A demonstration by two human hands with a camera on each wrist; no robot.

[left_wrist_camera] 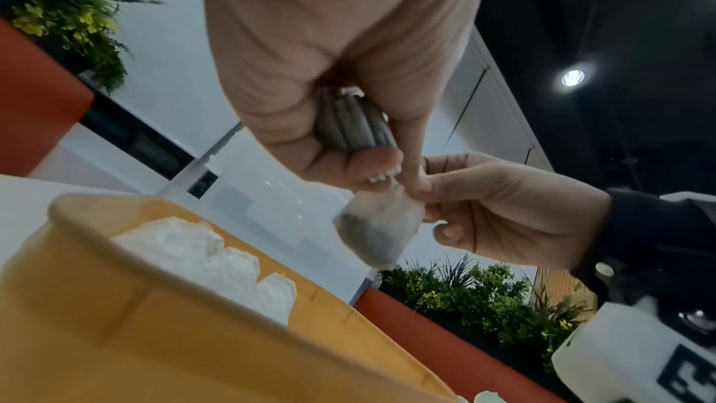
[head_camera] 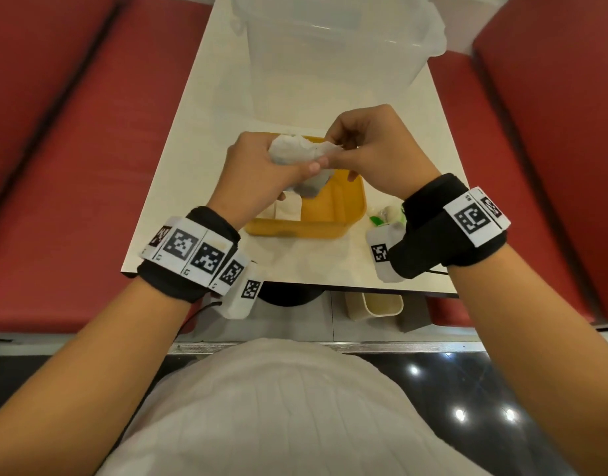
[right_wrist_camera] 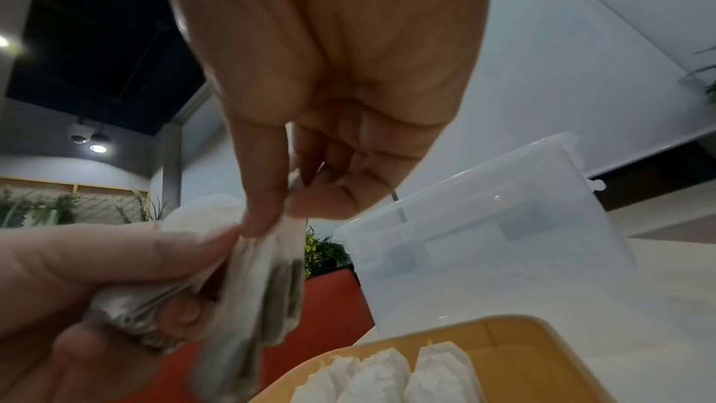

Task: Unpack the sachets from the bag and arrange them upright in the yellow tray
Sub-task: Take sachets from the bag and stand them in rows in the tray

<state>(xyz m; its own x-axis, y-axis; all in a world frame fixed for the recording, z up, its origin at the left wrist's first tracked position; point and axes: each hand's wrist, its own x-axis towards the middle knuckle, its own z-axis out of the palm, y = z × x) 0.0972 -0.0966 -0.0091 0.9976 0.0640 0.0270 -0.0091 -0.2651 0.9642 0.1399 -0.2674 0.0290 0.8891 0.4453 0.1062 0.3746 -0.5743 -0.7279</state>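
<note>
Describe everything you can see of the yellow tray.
The yellow tray looks like smooth plastic, roughly square, with rounded corners and a raised rim. It sits flat on the white table, below both hands, in front of a clear tub. White sachets stand upright inside, at its left side in the head view; the rest is bare. No hand touches it.

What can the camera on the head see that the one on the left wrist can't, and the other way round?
Only the head view shows the white table, both marker wristbands and the clear plastic tub. Only the left wrist view shows the leafy plants and a ceiling lamp. Both show the left hand gripping a bunch of sachets, the right hand pinching one of them, and the yellow tray with sachets already in it.
</note>
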